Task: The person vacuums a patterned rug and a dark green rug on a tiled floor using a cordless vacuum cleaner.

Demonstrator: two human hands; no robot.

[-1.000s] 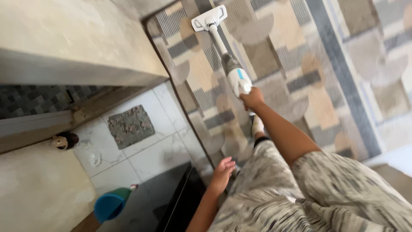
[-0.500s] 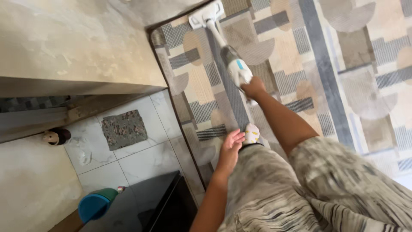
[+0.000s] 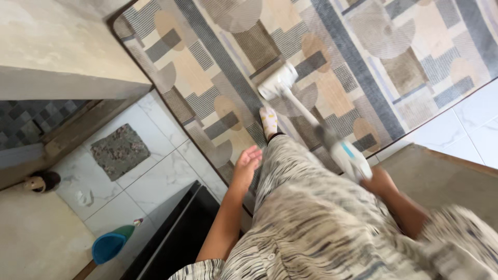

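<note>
Stick vacuum [image 3: 316,129]: white, long and slim, slanting across the patterned rug [image 3: 363,46]; floor head [image 3: 277,80] flat on the rug just ahead of the socked foot [image 3: 268,122]; motor body with a blue patch [image 3: 350,155] at the upper end, blurred; judged rigid along the tube, top-heavy toward the motor body, light enough for one arm; the head probably swivels, so a twist at the grip would steer it; best taken at the handle behind the motor body, not on the thin tube.

Rug: geometric greys, tans and beige, lying flat on white floor tiles [image 3: 155,171]; pile looks low, likely some drag on the head.

Right hand [image 3: 381,181]: closed round the vacuum's handle at the upper end, fingers hidden by blur.

Left hand [image 3: 246,161]: fingers spread, holding nothing, hanging beside the skirt above the rug's edge.

Smaller items on the tiles, well apart from the vacuum: small speckled mat [image 3: 119,151]; blue cup-like container [image 3: 109,248] near a dark cabinet edge [image 3: 176,233].
</note>
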